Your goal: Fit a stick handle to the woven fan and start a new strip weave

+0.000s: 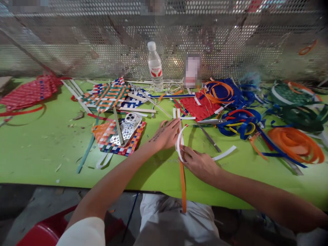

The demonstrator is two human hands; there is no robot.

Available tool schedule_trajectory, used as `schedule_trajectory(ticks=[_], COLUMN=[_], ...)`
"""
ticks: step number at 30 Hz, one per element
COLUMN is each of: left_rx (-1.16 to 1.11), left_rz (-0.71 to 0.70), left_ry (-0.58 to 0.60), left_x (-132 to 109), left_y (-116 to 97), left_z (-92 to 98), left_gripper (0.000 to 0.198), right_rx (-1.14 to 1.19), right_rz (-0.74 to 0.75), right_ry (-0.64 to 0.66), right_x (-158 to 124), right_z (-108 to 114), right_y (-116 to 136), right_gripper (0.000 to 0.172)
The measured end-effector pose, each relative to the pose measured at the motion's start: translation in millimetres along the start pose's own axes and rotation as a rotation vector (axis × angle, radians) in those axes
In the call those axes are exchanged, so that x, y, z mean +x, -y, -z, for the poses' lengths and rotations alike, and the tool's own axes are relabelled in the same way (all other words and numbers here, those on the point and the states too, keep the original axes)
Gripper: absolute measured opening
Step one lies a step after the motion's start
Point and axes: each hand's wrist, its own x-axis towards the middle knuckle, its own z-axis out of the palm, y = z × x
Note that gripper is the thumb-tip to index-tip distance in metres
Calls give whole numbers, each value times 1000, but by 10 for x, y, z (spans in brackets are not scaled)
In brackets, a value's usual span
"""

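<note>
My left hand grips crossed plastic strips at the table's middle, its fingertips covering part of the crossing. Short white ends stick out beyond those fingers. An orange strip runs down from the crossing and over the table's front edge toward my lap. A white strip bends in a loop between the hands. My right hand is closed on this white strip, with thumb and fingers at the loop's lower end. Another white length extends to the right from behind that hand.
Scissors and a thin metal tool lie to the right, near an orange strip coil. At left, a phone rests on a multicoloured woven piece. A water bottle stands by the perforated metal screen.
</note>
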Motion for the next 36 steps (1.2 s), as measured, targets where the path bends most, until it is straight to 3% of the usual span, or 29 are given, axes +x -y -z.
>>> schedule_trajectory(ticks=[13, 19, 26, 36], left_rx=[15, 15, -4, 3], left_rz=[34, -1, -56, -64], left_ry=[-130, -142, -212, -226], left_x=[45, 205, 319, 299], left_y=[-5, 41, 96, 105], left_z=[-37, 17, -73, -89], left_gripper=[42, 31, 30, 36], right_rx=[18, -23, 26, 10], right_rz=[17, 24, -36, 13], right_ry=[-85, -113, -151, -243], right_x=[-35, -70, -59, -76], right_z=[-53, -69, -43, -14], right_y=[13, 37, 68, 58], right_gripper=[29, 42, 26, 28])
